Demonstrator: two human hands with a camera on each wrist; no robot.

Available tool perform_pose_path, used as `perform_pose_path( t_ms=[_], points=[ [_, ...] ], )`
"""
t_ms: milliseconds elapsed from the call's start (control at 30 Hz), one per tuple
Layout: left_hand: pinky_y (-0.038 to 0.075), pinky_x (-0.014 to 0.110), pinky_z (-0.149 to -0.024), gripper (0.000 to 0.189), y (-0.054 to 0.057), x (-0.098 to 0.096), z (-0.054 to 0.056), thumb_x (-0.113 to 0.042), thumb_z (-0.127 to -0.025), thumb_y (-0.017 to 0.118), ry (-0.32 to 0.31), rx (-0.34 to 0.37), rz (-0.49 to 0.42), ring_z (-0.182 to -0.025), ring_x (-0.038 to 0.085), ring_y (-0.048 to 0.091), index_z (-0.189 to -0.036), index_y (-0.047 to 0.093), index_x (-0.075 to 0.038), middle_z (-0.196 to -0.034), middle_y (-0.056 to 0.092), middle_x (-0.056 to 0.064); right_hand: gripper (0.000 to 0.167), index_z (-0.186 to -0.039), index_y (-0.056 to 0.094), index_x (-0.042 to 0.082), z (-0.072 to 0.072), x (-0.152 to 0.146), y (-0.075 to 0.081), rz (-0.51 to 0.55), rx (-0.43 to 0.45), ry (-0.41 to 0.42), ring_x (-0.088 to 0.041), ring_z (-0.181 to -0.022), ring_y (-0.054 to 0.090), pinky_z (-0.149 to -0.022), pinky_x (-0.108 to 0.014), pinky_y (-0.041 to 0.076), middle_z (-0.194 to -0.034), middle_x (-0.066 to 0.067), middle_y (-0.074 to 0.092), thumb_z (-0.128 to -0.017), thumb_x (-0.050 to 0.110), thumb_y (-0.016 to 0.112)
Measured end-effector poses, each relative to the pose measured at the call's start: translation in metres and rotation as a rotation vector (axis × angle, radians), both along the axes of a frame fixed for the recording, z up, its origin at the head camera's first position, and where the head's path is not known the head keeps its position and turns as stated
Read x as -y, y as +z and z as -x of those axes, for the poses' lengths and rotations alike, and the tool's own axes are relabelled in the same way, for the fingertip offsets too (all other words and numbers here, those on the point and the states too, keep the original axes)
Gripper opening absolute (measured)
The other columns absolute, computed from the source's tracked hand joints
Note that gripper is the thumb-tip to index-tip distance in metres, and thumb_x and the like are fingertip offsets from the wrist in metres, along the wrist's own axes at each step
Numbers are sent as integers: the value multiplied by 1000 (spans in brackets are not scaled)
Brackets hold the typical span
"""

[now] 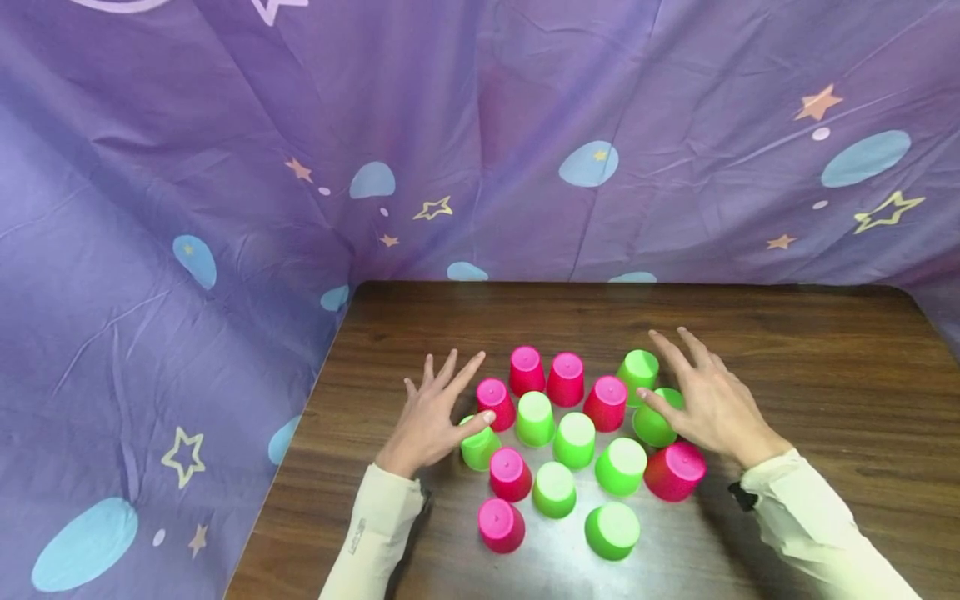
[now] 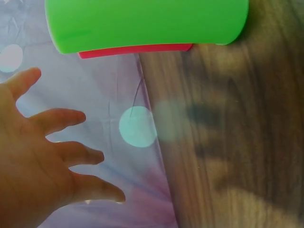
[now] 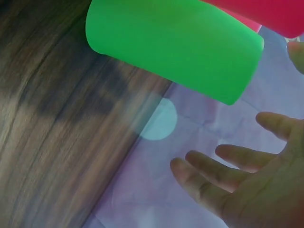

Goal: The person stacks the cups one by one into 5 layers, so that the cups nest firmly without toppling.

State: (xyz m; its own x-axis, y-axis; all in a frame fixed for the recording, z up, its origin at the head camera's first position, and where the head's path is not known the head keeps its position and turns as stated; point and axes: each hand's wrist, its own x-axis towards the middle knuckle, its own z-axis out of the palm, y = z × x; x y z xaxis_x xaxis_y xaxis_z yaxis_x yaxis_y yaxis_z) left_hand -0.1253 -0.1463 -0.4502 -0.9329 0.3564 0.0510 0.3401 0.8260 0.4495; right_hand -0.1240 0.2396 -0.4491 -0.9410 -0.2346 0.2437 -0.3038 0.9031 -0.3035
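Several pink and green plastic cups stand upside down in a loose cluster on the wooden table. My left hand (image 1: 435, 421) is spread at the cluster's left side, its thumb overlapping a green cup (image 1: 480, 446) in the head view; a pink cup (image 1: 495, 406) stands just beyond. On the other side my right hand (image 1: 712, 408) has its fingers extended, with the thumb over a green cup (image 1: 658, 419) and a pink cup (image 1: 675, 473) below the palm. In the left wrist view, the fingers are apart from the green cup (image 2: 147, 23). Neither hand grips anything.
Between the hands stand more cups, among them a green cup (image 1: 574, 442) and a pink cup (image 1: 606, 404). Nearest me are a pink cup (image 1: 501, 527) and a green cup (image 1: 612, 532). A purple patterned curtain (image 1: 525, 167) hangs behind the table (image 1: 847, 375) and along its left edge.
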Motion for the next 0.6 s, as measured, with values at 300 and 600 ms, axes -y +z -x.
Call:
perform_pose_path(
  t_ms=[300,600],
  points=[
    [15,87,-106,76,-5,5,-6,-48,-93,64,-27,78,-160,-152,51,19,-158,26,-41,-165,29,15,79,-150,39,5,7,3,-7,134,13,34,-56,-124,52,-91,-72,47,-145,-32,48,-86,31,76],
    [33,64,-118,71,-10,11,-11,-44,-95,62,-62,93,-257,-150,31,37,-158,28,-38,-163,37,8,73,-143,47,-2,15,6,-13,280,42,4,-53,-127,52,-102,-65,44,-139,-32,55,-82,21,80]
  ],
)
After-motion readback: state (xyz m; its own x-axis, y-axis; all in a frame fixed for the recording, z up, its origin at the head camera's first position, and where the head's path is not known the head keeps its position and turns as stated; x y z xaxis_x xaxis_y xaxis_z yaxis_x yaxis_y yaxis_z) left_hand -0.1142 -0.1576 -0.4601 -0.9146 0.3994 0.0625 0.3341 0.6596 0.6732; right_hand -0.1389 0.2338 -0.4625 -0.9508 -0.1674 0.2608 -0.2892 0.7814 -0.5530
